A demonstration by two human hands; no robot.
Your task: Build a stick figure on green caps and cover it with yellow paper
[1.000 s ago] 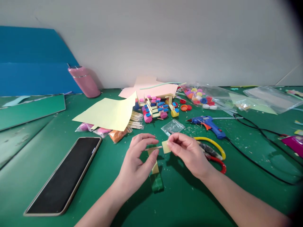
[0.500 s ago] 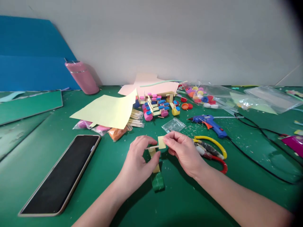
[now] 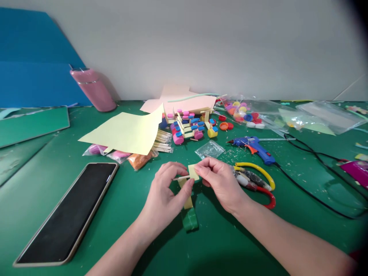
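Observation:
Between the thumb and fingers of my left hand (image 3: 168, 189) is a thin pale stick (image 3: 181, 178), lying roughly level. My right hand (image 3: 220, 180) pinches a small piece of yellow paper (image 3: 193, 172) by its right edge, close to the tip of the stick. Below my left fingers, another yellow paper piece (image 3: 188, 202) is partly covered by my thumb. Just under it on the table sits a small green roll (image 3: 190, 219), perhaps tape.
A phone (image 3: 67, 214) lies at left, with a yellow sheet (image 3: 123, 130) over bagged clay (image 3: 140, 159) beyond. Small toy cars (image 3: 188, 128) stand mid-back. At right are a blue glue gun (image 3: 253, 147), its cord (image 3: 310, 199) and red-and-yellow-handled pliers (image 3: 266, 197). A pink tumbler (image 3: 93, 90) leans on the wall.
The yellow paper piece and the stick remain in my hands and have barely shifted relative to each other. The whole view has moved slightly, so everything appears a little further left.

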